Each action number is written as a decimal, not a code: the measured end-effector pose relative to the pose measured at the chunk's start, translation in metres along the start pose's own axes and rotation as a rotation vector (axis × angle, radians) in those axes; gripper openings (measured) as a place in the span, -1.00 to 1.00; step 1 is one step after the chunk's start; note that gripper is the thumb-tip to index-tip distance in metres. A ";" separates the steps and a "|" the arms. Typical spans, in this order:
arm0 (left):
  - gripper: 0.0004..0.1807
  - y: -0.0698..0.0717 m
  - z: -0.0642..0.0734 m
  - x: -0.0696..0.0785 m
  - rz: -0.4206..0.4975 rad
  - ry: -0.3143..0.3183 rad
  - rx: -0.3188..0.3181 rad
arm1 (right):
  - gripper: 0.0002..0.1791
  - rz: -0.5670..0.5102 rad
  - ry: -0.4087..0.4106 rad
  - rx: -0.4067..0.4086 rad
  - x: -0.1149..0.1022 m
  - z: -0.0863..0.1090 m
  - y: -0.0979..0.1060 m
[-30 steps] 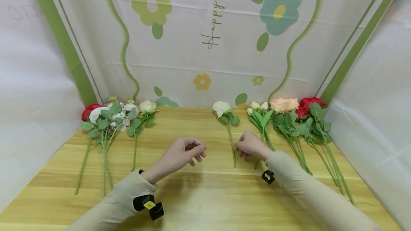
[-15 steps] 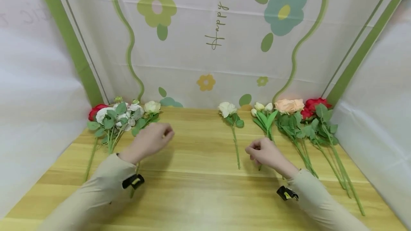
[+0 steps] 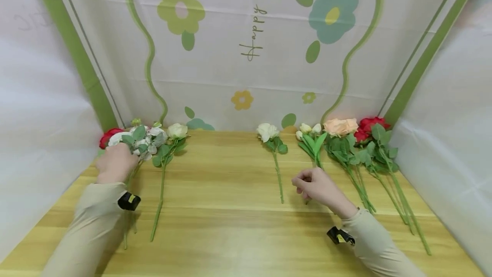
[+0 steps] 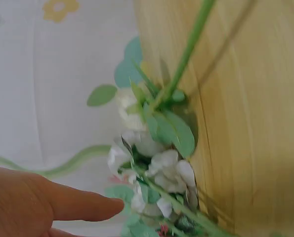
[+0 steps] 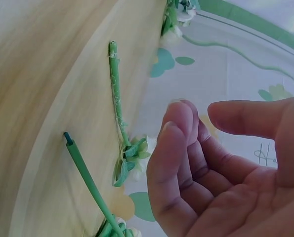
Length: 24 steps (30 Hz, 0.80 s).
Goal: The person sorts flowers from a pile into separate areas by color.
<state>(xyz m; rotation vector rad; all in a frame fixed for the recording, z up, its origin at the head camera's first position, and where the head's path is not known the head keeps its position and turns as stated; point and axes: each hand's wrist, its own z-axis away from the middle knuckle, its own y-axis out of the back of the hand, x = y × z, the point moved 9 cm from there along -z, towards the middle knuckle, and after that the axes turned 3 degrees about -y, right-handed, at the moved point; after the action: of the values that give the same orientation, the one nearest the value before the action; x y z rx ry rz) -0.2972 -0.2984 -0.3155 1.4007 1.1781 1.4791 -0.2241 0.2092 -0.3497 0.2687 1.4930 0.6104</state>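
My left hand [image 3: 116, 163] is at the bunch of white flowers [image 3: 147, 138] on the left, over the stems. In the left wrist view its thumb [image 4: 87, 203] points straight towards the white blooms, and the other fingers are mostly out of sight. A red flower [image 3: 109, 137] shows just beyond this hand, with its stem hidden. Near the white tulips [image 3: 309, 130], my right hand [image 3: 319, 187] hovers over their stems. Its fingers curl loosely, with a gap between thumb and fingertips and nothing held, as the right wrist view shows.
A white rose [image 3: 177, 131] lies right of the left bunch, and another white rose [image 3: 267, 132] lies mid-table. Peach roses [image 3: 340, 126] and red roses [image 3: 370, 127] lie at the right. A printed cloth [image 3: 230, 33] hangs behind the wooden table [image 3: 230, 234].
My left hand has moved left from mid-table, past the left white rose, to the bunch of white flowers. The right hand has drawn slightly right, away from the mid-table white rose's stem.
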 end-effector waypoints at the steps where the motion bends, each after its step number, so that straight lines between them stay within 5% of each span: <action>1: -0.69 0.000 0.000 -0.006 -0.003 0.019 -0.002 | -0.74 -0.005 -0.001 -0.003 0.000 0.000 0.000; 8: -0.51 -0.016 0.000 -0.018 -0.040 0.054 -0.146 | -0.73 -0.014 0.004 -0.018 0.002 0.000 0.000; 13: -0.60 -0.022 0.002 -0.021 -0.023 0.067 -0.224 | -0.74 -0.007 0.012 -0.040 0.002 -0.001 -0.004; 24: -0.62 -0.030 0.011 -0.011 0.022 0.054 -0.281 | -0.74 -0.019 0.040 -0.079 -0.001 0.000 -0.006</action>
<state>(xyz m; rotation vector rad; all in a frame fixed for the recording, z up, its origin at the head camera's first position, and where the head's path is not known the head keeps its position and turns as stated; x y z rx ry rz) -0.2871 -0.2993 -0.3471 1.1917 0.9459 1.6360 -0.2232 0.2036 -0.3520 0.1818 1.5043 0.6609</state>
